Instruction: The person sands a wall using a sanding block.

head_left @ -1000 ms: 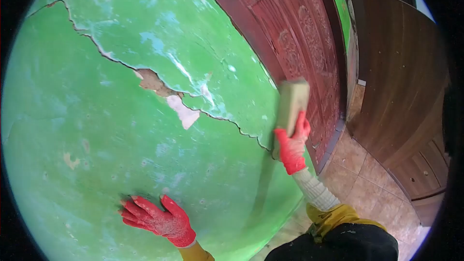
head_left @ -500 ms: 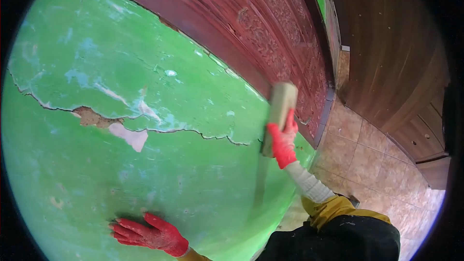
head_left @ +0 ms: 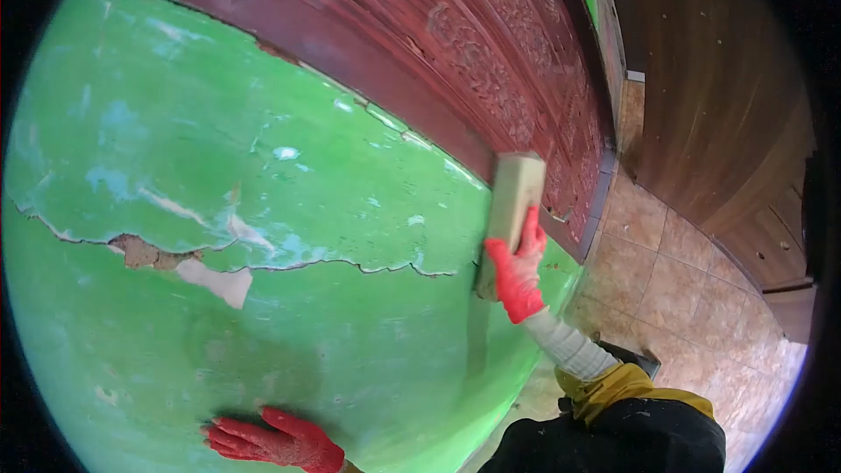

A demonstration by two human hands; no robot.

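My right hand (head_left: 519, 271), in a red glove, grips a long, pale rectangular sanding block (head_left: 506, 201). The block lies against the green wall (head_left: 368, 201), close to the edge of the dark red door frame, and hides the wall under it. My left hand (head_left: 273, 440), also gloved in red, rests on the lower wall with fingers stretched out and nothing in it. A jagged crack (head_left: 359, 266) runs across the wall above the left hand, ending near the block. Along it are a broken brown hole (head_left: 140, 251) and a bare pale patch (head_left: 217, 280).
A carved red wooden door (head_left: 491, 61) stands beyond the wall's edge. Brown floor tiles (head_left: 631, 250) lie to the right, below a dark wooden panel (head_left: 718, 96). A dark object (head_left: 635, 356) is on the floor near my right sleeve.
The view has shifted, so the crack and left hand appear lower. The right hand still holds the block near the door frame, and the left hand stays spread on the wall.
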